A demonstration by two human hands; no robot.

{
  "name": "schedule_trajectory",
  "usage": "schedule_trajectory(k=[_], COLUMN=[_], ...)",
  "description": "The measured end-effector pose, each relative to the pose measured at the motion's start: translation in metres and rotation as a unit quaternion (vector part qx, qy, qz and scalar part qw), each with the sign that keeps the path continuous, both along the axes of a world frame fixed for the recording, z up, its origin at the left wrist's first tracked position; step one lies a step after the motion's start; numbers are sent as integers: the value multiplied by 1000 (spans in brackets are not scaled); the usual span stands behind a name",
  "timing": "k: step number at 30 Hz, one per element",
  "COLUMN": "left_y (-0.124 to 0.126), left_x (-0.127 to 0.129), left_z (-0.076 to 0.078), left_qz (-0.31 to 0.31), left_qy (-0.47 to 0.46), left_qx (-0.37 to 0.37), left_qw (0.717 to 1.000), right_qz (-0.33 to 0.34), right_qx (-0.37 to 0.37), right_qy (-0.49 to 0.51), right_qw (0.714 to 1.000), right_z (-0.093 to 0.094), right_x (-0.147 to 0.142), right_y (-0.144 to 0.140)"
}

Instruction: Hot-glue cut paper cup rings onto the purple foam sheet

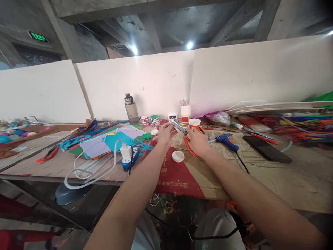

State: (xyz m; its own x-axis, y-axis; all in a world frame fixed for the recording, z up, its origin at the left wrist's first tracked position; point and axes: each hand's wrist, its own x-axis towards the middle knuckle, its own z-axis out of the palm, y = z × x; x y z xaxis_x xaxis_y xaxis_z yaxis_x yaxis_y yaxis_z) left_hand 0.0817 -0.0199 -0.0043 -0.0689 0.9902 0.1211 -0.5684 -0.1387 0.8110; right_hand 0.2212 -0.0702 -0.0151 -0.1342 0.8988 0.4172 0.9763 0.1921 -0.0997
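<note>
Gripping orange-handled scissors (183, 133) in right hand (197, 141), blades parted; left hand (165, 133) curled at the blade tips, above the counter (273, 173) beside a white lid (178, 156).

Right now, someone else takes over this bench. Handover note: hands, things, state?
Right hand: closed around the orange handles of the scissors, blades open and pointing left.
Left hand: fingers at the blade tips; whether it pinches a small piece there is too small to tell.
Nearby on the cardboard-covered table: white lid, blue glue gun, paper cups, coloured sheets, black phone.
Done: scissors picked up. No finished cut visible.
</note>
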Motion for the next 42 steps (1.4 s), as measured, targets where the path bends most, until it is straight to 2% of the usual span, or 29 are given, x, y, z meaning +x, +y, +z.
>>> schedule_trajectory(k=[14, 29, 35, 42], left_y=[-3, -4, -3, -2], left_x=[1, -1, -3, -3], left_z=[3, 7, 8, 8], left_qz=[-13, -32, -46, -66], left_qy=[-4, 4, -2, -16], left_qx=[22, 19, 13, 13], left_qw=[1000, 999, 999, 998], right_qz=[-3, 7, 39, 96], right_qx=[16, -9, -4, 10], right_qy=[1, 26, 76, 196], right_qw=[1000, 1000, 996, 976], right_z=[1, 4, 1, -10], right_x=[3, 4, 6, 9], right_y=[3, 2, 6, 19])
